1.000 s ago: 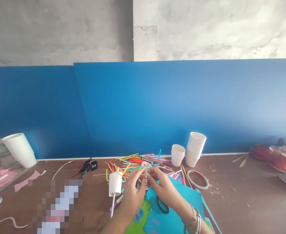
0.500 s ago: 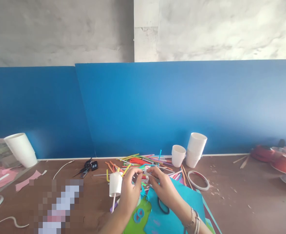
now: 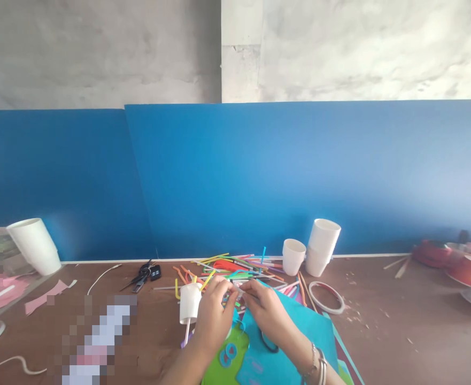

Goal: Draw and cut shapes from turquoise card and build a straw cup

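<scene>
Fingertips of my left hand [image 3: 216, 310] and my right hand [image 3: 266, 310] pinch together around a small whitish piece [image 3: 239, 289], too small and too covered to name. Left of my left hand is a white paper cup [image 3: 189, 303] with yellow bent straws [image 3: 207, 279] at its top and a pale stick [image 3: 187, 331] below. Beneath my right forearm lies a blue sheet [image 3: 303, 331], with a black loop [image 3: 270, 343], perhaps a scissors handle, partly hidden. Between my wrists, green paper [image 3: 237, 342] carries small blue rings [image 3: 228, 355] with red inside.
Behind my hands lies a heap of coloured straws [image 3: 223, 264]. A single cup [image 3: 294, 256] and stacked cups [image 3: 322, 247] stand right of it, near a tape roll [image 3: 326, 297]. Keys [image 3: 143, 275] and another cup stack [image 3: 35, 246] are left. A blue partition [image 3: 259, 176] borders the table.
My fingertips have come closer together, and my right hand has shifted slightly left. The round whitish piece seen between them is now mostly covered. The cup and sheets stay put.
</scene>
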{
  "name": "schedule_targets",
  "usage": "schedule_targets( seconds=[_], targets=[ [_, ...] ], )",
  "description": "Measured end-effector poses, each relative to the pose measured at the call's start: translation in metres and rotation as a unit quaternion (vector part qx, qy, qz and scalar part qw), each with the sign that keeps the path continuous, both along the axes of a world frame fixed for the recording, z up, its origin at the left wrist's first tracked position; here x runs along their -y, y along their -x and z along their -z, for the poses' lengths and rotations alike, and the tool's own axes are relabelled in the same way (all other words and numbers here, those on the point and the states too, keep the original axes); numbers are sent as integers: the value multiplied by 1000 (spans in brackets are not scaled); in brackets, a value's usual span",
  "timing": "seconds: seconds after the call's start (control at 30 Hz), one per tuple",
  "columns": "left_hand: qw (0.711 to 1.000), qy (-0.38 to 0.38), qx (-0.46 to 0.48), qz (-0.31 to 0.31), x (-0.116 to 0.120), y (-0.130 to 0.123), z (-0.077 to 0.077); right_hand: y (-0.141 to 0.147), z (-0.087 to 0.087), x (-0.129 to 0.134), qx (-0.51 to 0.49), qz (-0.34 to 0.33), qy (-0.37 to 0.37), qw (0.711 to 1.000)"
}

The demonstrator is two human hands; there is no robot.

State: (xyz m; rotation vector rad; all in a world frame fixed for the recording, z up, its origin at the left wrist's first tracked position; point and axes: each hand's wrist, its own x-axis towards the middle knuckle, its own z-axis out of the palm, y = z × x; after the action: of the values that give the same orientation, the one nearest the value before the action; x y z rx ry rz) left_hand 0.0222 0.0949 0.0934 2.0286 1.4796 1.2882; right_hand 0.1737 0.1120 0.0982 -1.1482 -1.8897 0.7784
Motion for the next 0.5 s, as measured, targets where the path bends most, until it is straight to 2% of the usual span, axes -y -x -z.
schedule_targets(
  seconds=[0.3, 0.4, 0.5],
  targets=[
    [1000, -15, 0, 8, -1, 2, 2, 3, -3, 3, -40, 20, 9, 999],
    [999, -50, -7, 2, 2, -1, 3, 7, -1, 3, -108, 26, 50, 993],
    [995, -97, -16, -19, 6, -5, 3, 13, 2, 3, -208, 19, 101, 973]
  ],
)
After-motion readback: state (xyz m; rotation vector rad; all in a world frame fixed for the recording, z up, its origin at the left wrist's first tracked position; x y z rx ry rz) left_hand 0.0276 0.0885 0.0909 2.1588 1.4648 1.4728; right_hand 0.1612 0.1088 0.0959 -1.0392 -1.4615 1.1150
